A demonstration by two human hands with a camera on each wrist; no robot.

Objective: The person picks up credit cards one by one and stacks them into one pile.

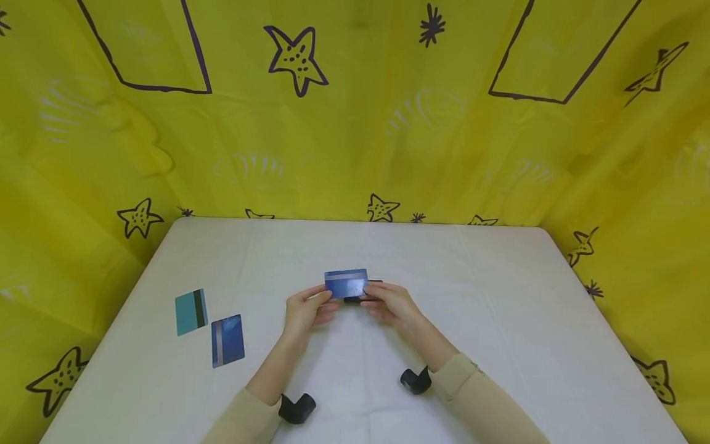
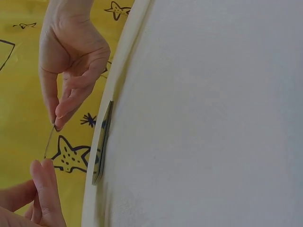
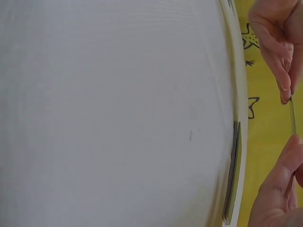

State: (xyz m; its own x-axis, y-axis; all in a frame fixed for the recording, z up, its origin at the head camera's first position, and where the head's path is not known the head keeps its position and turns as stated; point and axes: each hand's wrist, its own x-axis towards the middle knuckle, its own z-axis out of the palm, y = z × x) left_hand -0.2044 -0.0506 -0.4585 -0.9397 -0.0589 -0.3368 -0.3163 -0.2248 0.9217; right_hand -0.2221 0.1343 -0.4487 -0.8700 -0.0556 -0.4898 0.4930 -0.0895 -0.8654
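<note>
A blue bank-style card (image 1: 346, 285) with a silver stripe is held up between both hands, tilted toward the head camera. My left hand (image 1: 305, 313) pinches its left end between thumb and fingers. At the opposite end, the right hand (image 1: 395, 303) pinches the card the same way. Both wrist views show the card (image 2: 49, 141) edge-on, raised off the table. Below and behind it lies a stack of cards (image 3: 233, 172), mostly hidden by the card and hands in the head view, where only dark parts show.
On the table's left side lie a teal card (image 1: 188, 312) with a dark stripe and a blue card (image 1: 228, 341) with a silver stripe, side by side. A white cloth covers the table (image 1: 471, 296). Yellow patterned curtains (image 1: 355, 135) surround it. Black wrist devices (image 1: 297, 408) sit at both cuffs.
</note>
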